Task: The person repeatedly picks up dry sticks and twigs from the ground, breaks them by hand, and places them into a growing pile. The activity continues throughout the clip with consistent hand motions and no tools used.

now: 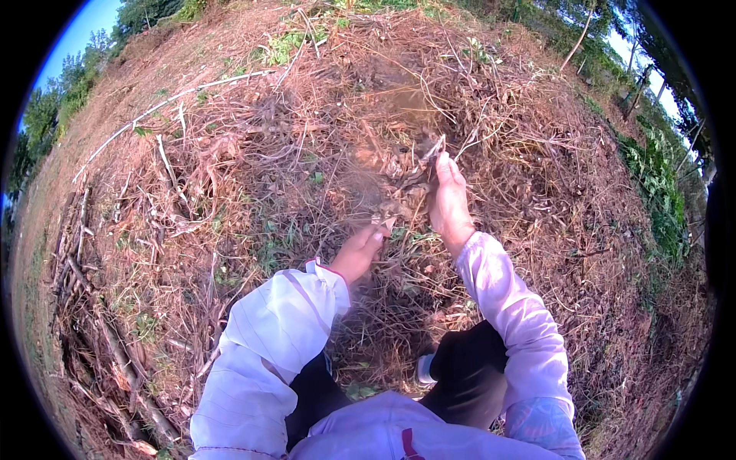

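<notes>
Dry grass, dead leaves and thin stems [411, 184] cover the ground in front of me. My left hand [361, 250] is low over them, fingers curled, with a small pale piece [384, 223] at its fingertips; whether it grips this piece is unclear. Farther forward and to the right, my right hand [450, 198] is turned on edge against a clump of dry, crumpled leaves [422, 169]. Its thumb side faces up, and its other fingers are partly hidden, so its grip cannot be made out. Blurred dust or debris hangs around both hands.
A heap of broken branches [123, 368] lies at the left. A long, thin pale stick [167, 103] curves across the upper left. Green leafy plants [655, 178] grow along the right edge, and trees stand behind. My knees are bent close below my hands, with one shoe [425, 368] showing.
</notes>
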Tool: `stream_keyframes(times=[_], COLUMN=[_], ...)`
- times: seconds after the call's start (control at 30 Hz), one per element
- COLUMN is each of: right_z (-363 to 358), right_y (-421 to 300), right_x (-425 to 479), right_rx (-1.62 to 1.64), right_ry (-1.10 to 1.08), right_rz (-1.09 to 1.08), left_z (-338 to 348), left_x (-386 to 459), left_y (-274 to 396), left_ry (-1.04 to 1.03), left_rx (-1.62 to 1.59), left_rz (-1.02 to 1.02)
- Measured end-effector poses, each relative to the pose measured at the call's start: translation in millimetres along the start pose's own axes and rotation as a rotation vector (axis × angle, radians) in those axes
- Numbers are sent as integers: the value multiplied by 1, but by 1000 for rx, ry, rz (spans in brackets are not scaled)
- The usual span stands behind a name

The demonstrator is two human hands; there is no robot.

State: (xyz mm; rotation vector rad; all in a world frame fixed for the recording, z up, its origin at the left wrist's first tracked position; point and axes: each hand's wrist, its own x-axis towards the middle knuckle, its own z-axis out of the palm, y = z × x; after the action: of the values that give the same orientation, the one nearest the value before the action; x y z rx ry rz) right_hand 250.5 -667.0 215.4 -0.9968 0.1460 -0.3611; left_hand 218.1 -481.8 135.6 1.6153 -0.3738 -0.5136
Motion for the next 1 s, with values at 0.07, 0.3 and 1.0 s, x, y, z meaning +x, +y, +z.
stream_keyframes(times=[0.07, 0.3, 1.0], right_z=[6, 58, 194], right_y=[-7, 18, -38], right_x=[-13, -75, -146], right_rx=[149, -193, -887], right_ry=[-63, -222, -1193], right_rz=[175, 253, -567], left_z=[-2, 13, -88], left_x=[-1, -16, -188], left_y=[2, -46, 42], left_ry=[-45, 331, 918], left_rx=[56, 401, -913], left_rz=[4, 142, 467])
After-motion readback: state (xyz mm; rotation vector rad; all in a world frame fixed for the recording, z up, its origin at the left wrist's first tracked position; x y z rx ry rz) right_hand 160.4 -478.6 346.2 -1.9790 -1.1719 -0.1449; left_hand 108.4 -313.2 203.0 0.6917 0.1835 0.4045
